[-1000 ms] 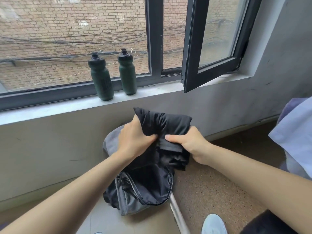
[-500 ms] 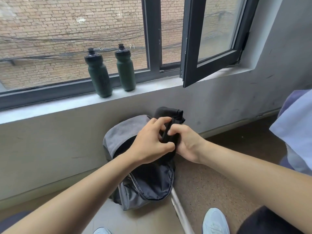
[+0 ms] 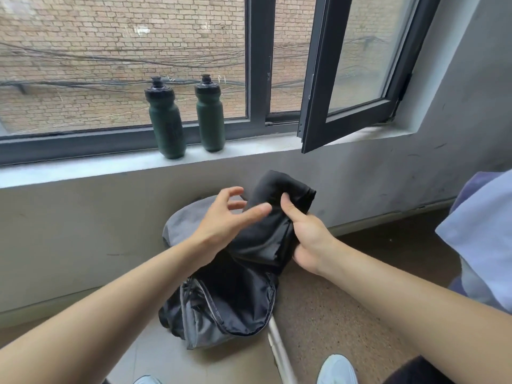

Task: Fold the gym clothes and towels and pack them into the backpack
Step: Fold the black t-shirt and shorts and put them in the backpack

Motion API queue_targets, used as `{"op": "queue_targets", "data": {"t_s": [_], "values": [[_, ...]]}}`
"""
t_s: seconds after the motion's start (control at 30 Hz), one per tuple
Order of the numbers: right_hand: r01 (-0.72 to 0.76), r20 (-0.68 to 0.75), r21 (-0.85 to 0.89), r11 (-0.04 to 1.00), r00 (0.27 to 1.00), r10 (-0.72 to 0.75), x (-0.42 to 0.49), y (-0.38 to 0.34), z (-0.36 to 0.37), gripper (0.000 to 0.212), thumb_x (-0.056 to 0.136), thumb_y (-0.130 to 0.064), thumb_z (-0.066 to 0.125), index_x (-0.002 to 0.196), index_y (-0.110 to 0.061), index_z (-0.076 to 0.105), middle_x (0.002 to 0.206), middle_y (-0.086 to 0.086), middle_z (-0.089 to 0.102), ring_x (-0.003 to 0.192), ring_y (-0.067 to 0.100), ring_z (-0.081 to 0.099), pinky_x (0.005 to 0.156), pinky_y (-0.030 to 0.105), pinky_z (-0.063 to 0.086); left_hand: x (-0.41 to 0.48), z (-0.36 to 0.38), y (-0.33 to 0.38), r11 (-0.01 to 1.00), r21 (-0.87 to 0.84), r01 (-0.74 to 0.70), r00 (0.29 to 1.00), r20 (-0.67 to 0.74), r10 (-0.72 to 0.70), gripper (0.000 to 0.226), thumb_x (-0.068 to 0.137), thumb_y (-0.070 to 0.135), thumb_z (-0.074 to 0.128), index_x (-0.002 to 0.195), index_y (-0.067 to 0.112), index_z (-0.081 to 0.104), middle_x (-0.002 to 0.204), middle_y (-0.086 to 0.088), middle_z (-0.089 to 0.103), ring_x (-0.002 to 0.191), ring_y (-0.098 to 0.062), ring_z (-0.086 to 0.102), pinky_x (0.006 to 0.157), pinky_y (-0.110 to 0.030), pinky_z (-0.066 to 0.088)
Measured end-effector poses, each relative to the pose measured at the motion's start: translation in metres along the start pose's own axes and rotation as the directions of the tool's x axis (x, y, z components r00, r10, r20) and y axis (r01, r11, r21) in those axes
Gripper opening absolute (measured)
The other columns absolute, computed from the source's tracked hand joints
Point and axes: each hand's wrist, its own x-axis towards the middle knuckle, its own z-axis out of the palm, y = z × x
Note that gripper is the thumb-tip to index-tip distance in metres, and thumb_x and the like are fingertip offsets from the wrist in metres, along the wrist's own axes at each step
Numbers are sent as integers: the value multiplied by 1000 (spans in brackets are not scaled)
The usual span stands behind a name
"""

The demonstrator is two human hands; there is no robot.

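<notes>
A grey backpack (image 3: pixel 188 217) leans against the wall below the window, its main compartment unzipped with dark lining showing. A folded black garment (image 3: pixel 274 228) sticks up out of the opening. My right hand (image 3: pixel 307 234) grips the garment's right side, thumb pressed into the cloth. My left hand (image 3: pixel 227 217) hovers just left of the garment with fingers spread and holds nothing.
Two dark green water bottles (image 3: pixel 166 120) (image 3: pixel 210 115) stand on the window sill (image 3: pixel 83 167). An open window sash (image 3: pixel 349 79) juts inward at the right. A light blue cloth (image 3: pixel 482 234) lies at the right edge. A metal bar (image 3: pixel 279 353) and my white shoes (image 3: pixel 336 370) are on the floor.
My left hand has let go of the black garment and opened, moving slightly left. My right hand keeps its grip on the garment above the backpack opening.
</notes>
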Motion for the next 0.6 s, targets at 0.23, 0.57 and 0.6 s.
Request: {"op": "queue_targets", "data": {"t_s": [0.23,0.57,0.6], "values": [[40,-194,-107,993,979,-60,-3,5,3,38,94,-48,65,100,-12,53,105,6,68,89,21,68,85,45,59,-13,28,-18,993,49,-107,969,227,93,74,60,13,100,123,22,63,117,8,76,112,-7,70,103,-35,55],[23,-239,-504,863,957,-165,37,4,-35,28,103,-31,57,100,-4,62,81,6,66,75,20,67,69,27,57,15,-32,-36,851,510,-124,937,342,-68,73,57,19,98,120,31,63,109,16,73,103,-4,68,93,-25,55],[91,-218,-609,788,936,-276,41,4,-38,22,102,-26,59,104,-5,63,81,3,68,76,19,68,68,25,57,18,-39,-41,843,526,-110,938,336,-87,73,57,19,98,120,30,63,110,15,74,104,-5,68,94,-27,55]]}}
